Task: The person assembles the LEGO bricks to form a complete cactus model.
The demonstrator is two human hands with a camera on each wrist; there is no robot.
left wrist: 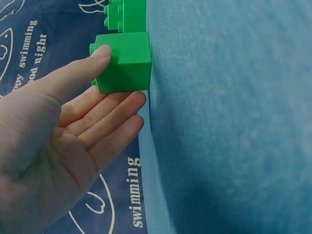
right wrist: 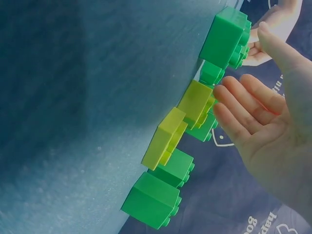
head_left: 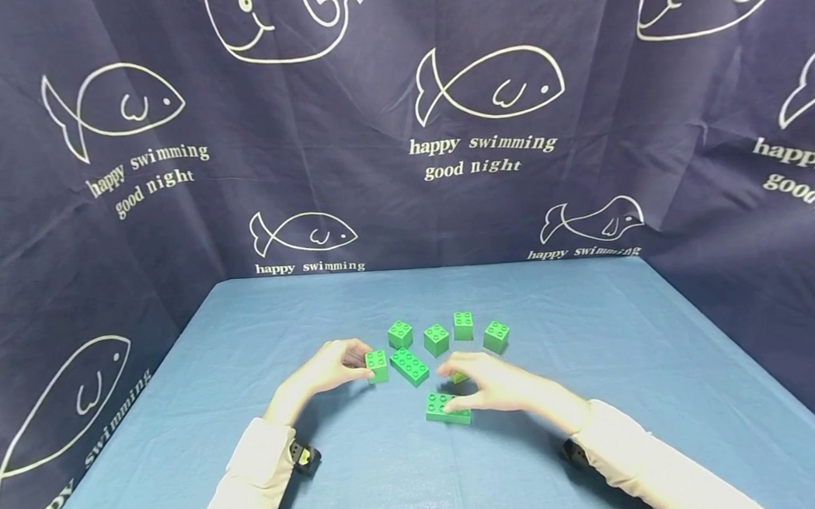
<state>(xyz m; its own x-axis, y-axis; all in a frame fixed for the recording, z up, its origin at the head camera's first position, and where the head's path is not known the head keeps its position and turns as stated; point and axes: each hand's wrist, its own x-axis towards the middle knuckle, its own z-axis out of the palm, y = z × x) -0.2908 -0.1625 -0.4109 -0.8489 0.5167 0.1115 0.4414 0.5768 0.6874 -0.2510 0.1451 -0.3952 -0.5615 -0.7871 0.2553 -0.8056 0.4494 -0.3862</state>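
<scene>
My left hand point(head_left: 330, 367) holds a small green toy building brick point(head_left: 378, 368) with studs on top, at the left of the group. In the left wrist view the thumb lies on one side of that brick point(left wrist: 124, 63), and the fingers are at its far side. My right hand point(head_left: 488, 380) hovers with relaxed, spread fingers over a longer green brick point(head_left: 449, 418) and a yellow-green brick point(head_left: 459, 377), which it mostly covers. Two yellow-green bricks, one of them nearer point(right wrist: 165, 139), show in the right wrist view, where the palm holds nothing.
Between the hands lies another long green brick point(head_left: 410, 366), set at a slant. Behind it several small green bricks stand in a loose row, from one at left point(head_left: 400, 334) to one at right point(head_left: 497, 337). A blue cloth point(head_left: 365, 475) covers the table; a dark printed curtain point(head_left: 385, 116) hangs behind.
</scene>
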